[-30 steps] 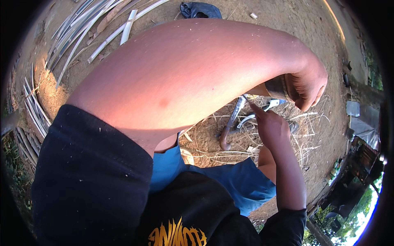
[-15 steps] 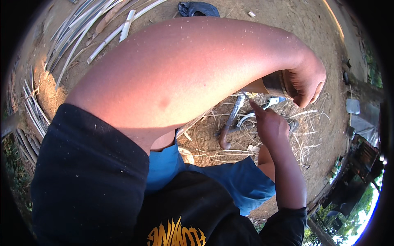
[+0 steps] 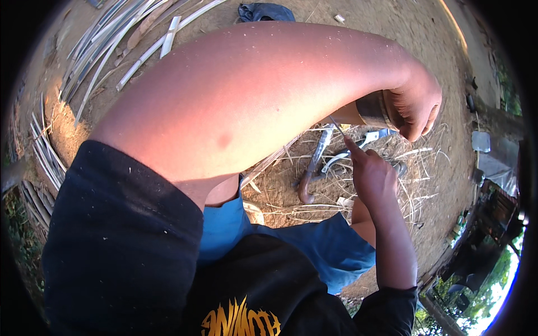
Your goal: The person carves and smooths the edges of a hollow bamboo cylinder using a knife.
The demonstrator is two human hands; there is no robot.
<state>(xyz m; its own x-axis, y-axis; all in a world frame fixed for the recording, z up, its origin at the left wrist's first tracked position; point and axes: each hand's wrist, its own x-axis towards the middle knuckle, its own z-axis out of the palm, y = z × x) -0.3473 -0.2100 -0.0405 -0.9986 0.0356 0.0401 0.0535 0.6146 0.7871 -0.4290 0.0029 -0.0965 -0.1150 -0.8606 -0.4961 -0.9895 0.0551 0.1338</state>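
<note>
My left arm stretches across the view, and its hand (image 3: 419,109) is closed in a fist at the upper right. Beneath that fist a brown rounded piece with a dark band (image 3: 372,110) sticks out toward the left; my forearm hides part of it. Below it my right hand (image 3: 374,175) is closed on a thin knife, the index finger lying along it. The narrow knife blade (image 3: 336,124) points up and left, its tip close to the brown piece; whether they touch I cannot tell.
A tool with a curved brown handle (image 3: 305,189) lies on the dirt beside a white-and-blue curved thing (image 3: 358,147). Thin shavings (image 3: 414,185) litter the ground. Long pale strips (image 3: 106,42) lie at the upper left, near a dark cloth or bag (image 3: 266,11).
My right hand and the knife have shifted slightly down, and more of the blade shows. My left fist has moved a little left and up.
</note>
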